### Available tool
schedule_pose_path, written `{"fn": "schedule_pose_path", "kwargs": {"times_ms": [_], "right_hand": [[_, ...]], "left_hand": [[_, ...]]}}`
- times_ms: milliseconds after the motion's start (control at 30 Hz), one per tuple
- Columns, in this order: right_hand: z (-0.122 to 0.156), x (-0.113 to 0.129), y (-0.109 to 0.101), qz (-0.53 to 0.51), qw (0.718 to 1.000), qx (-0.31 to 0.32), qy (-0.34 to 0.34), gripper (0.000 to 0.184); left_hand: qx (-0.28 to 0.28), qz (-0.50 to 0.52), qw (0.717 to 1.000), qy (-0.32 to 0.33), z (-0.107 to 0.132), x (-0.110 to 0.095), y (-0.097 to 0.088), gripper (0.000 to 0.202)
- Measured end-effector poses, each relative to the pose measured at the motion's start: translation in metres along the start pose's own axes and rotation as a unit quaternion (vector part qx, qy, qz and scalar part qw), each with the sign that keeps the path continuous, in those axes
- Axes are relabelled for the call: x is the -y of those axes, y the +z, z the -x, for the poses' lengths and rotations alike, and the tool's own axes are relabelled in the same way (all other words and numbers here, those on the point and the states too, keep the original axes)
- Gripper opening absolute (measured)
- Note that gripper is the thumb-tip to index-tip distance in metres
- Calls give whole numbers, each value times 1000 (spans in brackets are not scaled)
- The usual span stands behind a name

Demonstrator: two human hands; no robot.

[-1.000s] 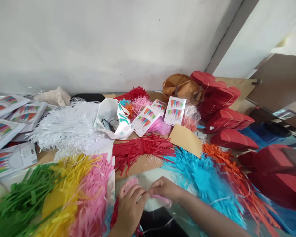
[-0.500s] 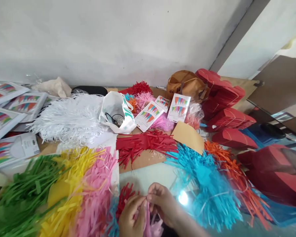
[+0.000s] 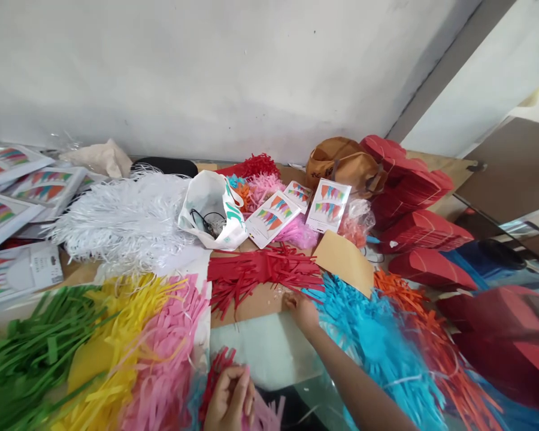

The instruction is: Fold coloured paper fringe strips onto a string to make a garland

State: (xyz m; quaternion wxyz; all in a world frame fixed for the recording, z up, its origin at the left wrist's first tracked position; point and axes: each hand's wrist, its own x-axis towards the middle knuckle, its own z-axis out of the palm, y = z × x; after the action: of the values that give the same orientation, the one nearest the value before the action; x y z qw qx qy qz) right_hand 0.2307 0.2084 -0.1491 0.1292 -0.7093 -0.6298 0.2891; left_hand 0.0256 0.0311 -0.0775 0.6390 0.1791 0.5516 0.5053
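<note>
We can read no word or number for certain. We see green marks on the white bag [image 3: 196, 234] at far centre, dark characters on the brown bag [image 3: 347, 163] to its right, and fine dark print on the nearest of the white packs [image 3: 22, 270] at left; all are too small or blurred for us.

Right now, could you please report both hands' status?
Left hand gripping pink fringe. Right hand at small clear bits on cardboard. Red fringe just beyond.
</note>
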Motion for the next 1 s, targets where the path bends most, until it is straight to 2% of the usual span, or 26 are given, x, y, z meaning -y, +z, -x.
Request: {"fn": "schedule_pose_path", "kwargs": {"times_ms": [133, 233, 367, 467, 567, 667, 767, 833, 933, 967, 1000], "right_hand": [[3, 2, 12, 77, 997, 11, -1, 15], [2, 9, 18, 109, 994, 12, -3, 22], [-8, 19, 24, 117, 993, 15, 20, 21], [-16, 23, 19, 93, 995, 20, 40, 21], [-15, 27, 4, 38, 999, 19, 30, 18], [11, 35, -11, -52, 998, 30, -20, 7], [65, 46, -13, -153, 983, 75, -72, 8], [105, 52, -9, -279, 951, 108, -75, 16], [149, 59, -6, -557, 819, 137, -13, 27], [157, 61, -7, -613, 777, 141, 11, 27], [162, 62, -9, -645, 749, 146, 33, 27]], "left_hand": [[-38, -11, 999, 17, -7, 7, 11, 53], [-42, -32, 998, 34, -7, 8, 15, 53], [-42, -45, 998, 19, -3, 6, 16, 57], [-53, -39, 998, 15, 0, 4, 14, 60], [-74, -31, 997, 6, 2, 3, 9, 62], [-99, -51, 994, 18, 4, 6, 2, 59], [-113, -74, 990, 42, 6, 10, -1, 53], [-107, -82, 990, 49, 9, 11, 3, 51], [-102, -121, 984, 79, 15, 7, 14, 48], [-99, -139, 981, 91, 17, 5, 19, 47], [-96, -157, 978, 100, 19, 4, 24, 45]]}}
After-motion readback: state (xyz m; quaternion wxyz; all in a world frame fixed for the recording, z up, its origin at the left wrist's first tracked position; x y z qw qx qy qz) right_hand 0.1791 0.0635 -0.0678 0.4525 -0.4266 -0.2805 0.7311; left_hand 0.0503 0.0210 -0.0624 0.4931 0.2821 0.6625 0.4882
